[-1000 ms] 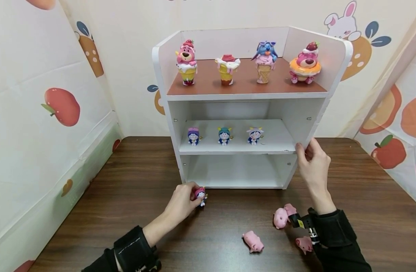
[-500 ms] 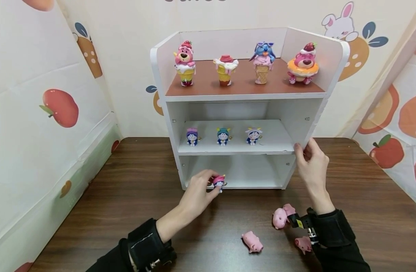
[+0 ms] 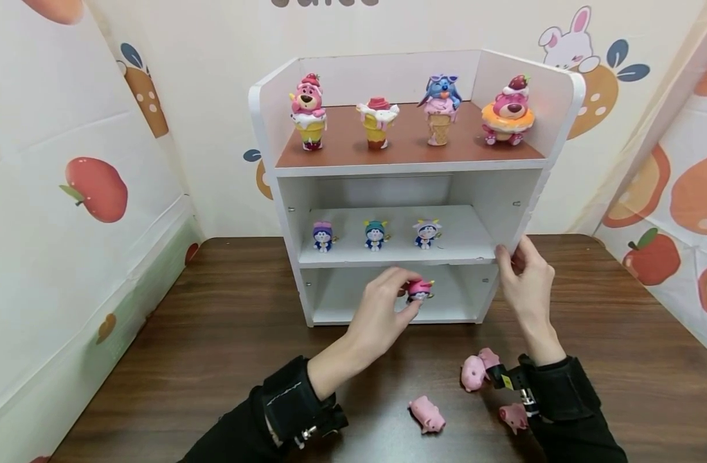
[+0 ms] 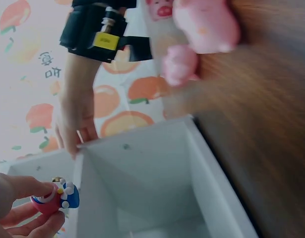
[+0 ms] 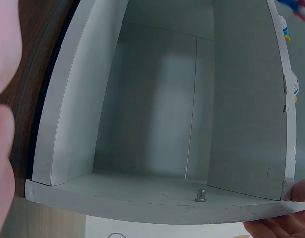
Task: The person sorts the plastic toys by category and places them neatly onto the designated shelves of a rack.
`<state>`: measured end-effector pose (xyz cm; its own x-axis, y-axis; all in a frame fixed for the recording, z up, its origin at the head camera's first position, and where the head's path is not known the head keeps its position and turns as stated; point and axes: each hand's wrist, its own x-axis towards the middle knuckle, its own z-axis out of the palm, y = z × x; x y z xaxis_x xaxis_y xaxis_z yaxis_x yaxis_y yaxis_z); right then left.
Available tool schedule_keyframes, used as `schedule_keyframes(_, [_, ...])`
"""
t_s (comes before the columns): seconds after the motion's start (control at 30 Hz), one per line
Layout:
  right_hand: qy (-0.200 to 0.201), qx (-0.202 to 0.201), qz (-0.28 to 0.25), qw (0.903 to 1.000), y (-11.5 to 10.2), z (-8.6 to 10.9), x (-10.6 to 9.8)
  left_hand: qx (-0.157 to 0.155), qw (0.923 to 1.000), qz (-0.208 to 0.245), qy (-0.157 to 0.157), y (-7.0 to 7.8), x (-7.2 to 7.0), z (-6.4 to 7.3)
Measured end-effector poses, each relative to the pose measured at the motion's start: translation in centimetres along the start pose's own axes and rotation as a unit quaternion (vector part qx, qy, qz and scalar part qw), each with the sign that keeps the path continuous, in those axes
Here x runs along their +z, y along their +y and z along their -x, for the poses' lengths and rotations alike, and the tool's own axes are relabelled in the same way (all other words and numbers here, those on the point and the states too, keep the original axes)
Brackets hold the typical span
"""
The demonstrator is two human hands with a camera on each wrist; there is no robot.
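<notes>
My left hand [image 3: 382, 312] pinches a small figurine [image 3: 420, 289] with a pink horned hat between thumb and fingers, in front of the bottom compartment of a white shelf unit [image 3: 393, 262]. The left wrist view has this figurine [image 4: 55, 198] lying sideways in the picture, its blue body turned outward. With the thumb at the front edge and fingers along the outer side, my right hand [image 3: 527, 283] grips the unit's right side panel. Three similar figurines stand on the middle shelf: purple-hatted [image 3: 322, 237], green-hatted [image 3: 375, 236] and white-hatted [image 3: 427, 234].
Several larger ice-cream and bear figures, among them a blue one [image 3: 440, 109], stand on the brown top shelf. Pink toy pigs lie on the wooden table [image 3: 226, 347], one pig [image 3: 427, 414] in front and others by the right wrist. Printed sheets flank the table.
My left hand has lifted the pink-hatted figurine off the table and carried it right and up toward the shelf unit. The right hand keeps its grip on the side panel.
</notes>
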<state>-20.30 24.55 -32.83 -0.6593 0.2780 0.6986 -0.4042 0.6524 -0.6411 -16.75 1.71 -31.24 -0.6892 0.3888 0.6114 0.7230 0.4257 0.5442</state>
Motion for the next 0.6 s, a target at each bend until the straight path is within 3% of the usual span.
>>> schedule_keyframes(0.6, [0.008, -0.009, -0.001, 0.9999, 0.0, 0.0, 0.1, 0.012, 0.9997, -0.016, 0.014, 2.5, 2.8, -5.4])
